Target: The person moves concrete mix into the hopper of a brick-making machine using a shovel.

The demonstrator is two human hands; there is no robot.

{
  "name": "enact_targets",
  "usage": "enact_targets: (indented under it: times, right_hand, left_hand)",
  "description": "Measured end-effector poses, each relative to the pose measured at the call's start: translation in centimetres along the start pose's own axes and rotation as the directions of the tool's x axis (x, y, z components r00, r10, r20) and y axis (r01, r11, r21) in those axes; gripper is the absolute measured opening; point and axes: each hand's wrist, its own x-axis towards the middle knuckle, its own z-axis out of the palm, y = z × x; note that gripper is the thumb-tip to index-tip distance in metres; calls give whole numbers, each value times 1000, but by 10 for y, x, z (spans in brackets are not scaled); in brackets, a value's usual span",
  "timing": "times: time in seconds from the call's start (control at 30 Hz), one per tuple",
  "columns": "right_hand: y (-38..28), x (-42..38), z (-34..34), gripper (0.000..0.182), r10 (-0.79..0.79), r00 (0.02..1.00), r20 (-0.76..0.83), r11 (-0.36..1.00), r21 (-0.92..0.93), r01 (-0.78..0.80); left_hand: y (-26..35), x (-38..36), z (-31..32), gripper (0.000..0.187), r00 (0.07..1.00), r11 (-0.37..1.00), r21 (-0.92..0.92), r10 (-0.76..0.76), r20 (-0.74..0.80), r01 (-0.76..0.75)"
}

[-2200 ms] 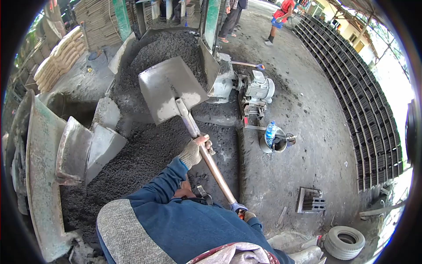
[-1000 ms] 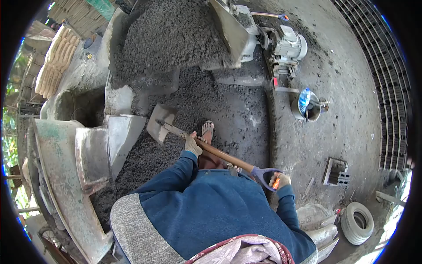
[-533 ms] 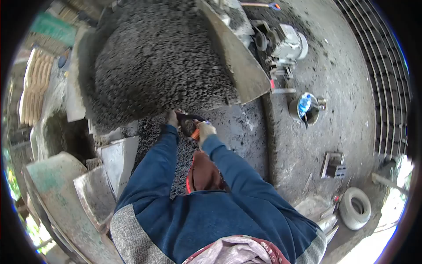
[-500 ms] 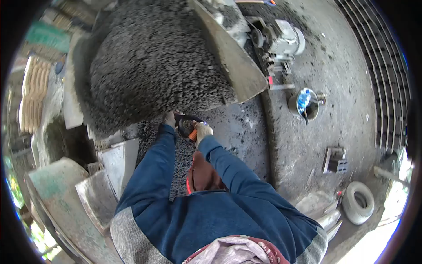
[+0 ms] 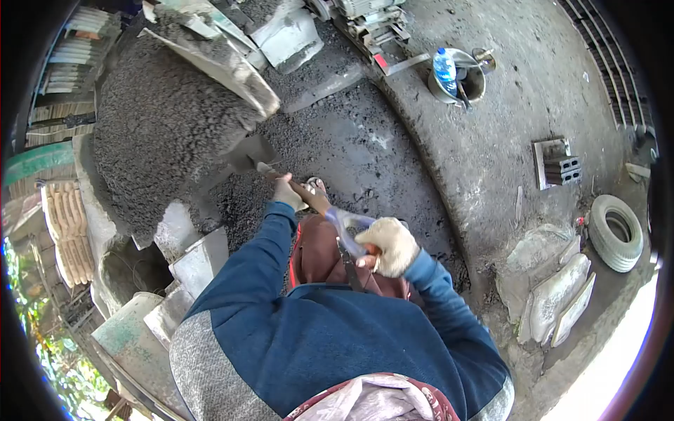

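I hold a shovel (image 5: 254,154) with both gloved hands. My left hand (image 5: 286,191) grips the wooden shaft low down, close to the grey metal blade. My right hand (image 5: 388,245) is closed around the blue D-handle at the shaft's top, near my waist. The blade rests against the foot of a large heap of dark grey gravel mix (image 5: 158,126) piled in a metal hopper (image 5: 232,67). My sandalled foot (image 5: 315,186) stands on the dark spilled mix just beside the shaft.
Mixer paddles and a green drum rim (image 5: 123,333) lie at lower left. A metal bowl with a water bottle (image 5: 453,74), a concrete block (image 5: 559,165), a tyre (image 5: 617,231) and filled sacks (image 5: 554,302) sit on the concrete floor to the right.
The shovel has come back down from the hopper; its blade now sits at the heap's base. My right hand drew the handle back toward my waist and the view swung left.
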Motion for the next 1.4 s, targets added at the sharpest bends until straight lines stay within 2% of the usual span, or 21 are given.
enact_targets:
  times: [0.03, 0.07, 0.1, 0.17, 0.23, 0.3, 0.37, 0.5, 0.57, 0.77, 0.83, 0.87, 0.9, 0.97, 1.0, 1.1, 1.2, 1.3, 1.33, 1.37, 1.4]
  right_hand:
    - [12, -30, 13, 27, -100, 987, -123, 995, -36, 96]
    - [27, -51, 28, 21, -185, 901, -392, 983, -70, 171]
    - [47, -77, 39, 23, -96, 859, -503, 992, -117, 42]
    - [47, -126, 53, 33, 492, 540, -683, 866, 320, -384]
    - [112, -185, 100, 36, 924, 188, -332, 364, 915, -174]
    - [130, -227, 100, 27, 975, 222, 10, -67, 965, 252]
    - [146, -252, 108, 21, 987, 158, 12, -61, 949, 309]
    - [158, -227, 116, 27, 985, -48, -166, 171, 977, 127]
    - [174, -199, 125, 38, 966, -21, -258, 258, 955, 150]
    - [199, -53, 127, 33, 955, 173, -241, 211, 962, 176]
    - [208, -34, 158, 35, 932, 323, -167, 147, 986, 84]
    - [202, -28, 173, 37, 932, 294, -211, 208, 977, 41]
    - [176, -21, 164, 40, 938, 303, -170, 153, 985, 80]
    - [163, -20, 193, 45, 960, 268, -85, 31, 979, 201]
    - [156, -14, 209, 48, 977, 200, -69, 21, 972, 233]
    - [140, 16, 216, 51, 982, 190, 16, -70, 958, 278]
    - [151, 62, 224, 49, 976, 211, -54, -7, 960, 278]
    - [149, 116, 238, 48, 971, 235, -44, -24, 960, 280]
    - [135, 134, 234, 47, 967, 236, -91, 26, 964, 265]
    - [138, 155, 250, 49, 964, 230, -138, 122, 989, 81]
    - [133, 169, 267, 52, 964, 246, -99, 50, 979, 197]
  left_hand:
    - [-23, 60, -12, 32, 995, 996, 73, -63, 78, 58]
    - [-55, 99, -22, 27, 981, 999, 41, -28, 190, 20]
    - [-89, 120, -23, 22, 954, 1000, 6, 11, 301, -13]
    - [-157, 90, 13, 20, 986, 1000, 1, 13, 167, -13]
    - [-216, 95, 32, 21, 972, 995, -12, -93, 215, 98]
    - [-275, 117, 41, 21, 964, 972, -91, -197, 177, 216]
    - [-314, 137, 50, 20, 948, 952, -76, -284, 147, 297]
    - [-334, 166, 69, 20, 929, 941, 23, -338, 148, 339]
    - [-317, 189, 74, 19, 903, 917, 29, -396, 167, 397]
    - [-172, 257, 67, 28, 939, 981, 103, -186, 291, 162]
    - [-129, 248, 65, 28, 997, 990, 141, -34, 74, 24]
    - [-117, 268, 41, 25, 982, 988, 134, -100, 162, 79]
    - [-111, 285, 17, 23, 954, 982, 132, -165, 248, 136]
    - [-109, 272, -7, 20, 945, 955, 295, -65, 319, -34]
    - [-103, 273, -15, 20, 938, 951, 308, -131, 322, 28]
    - [-71, 300, -34, 24, 964, 949, 305, -155, 214, 85]
    - [-38, 245, 0, 27, 999, 937, 349, 11, 41, -25]
    - [-5, 240, -7, 30, 1000, 951, 310, 1, 26, -9]
    - [6, 219, -4, 33, 999, 886, 460, 51, 18, -54]
    - [23, 222, -10, 35, 998, 882, 468, 42, 39, -56]
    - [44, 225, -17, 37, 998, 878, 475, 33, 61, -58]
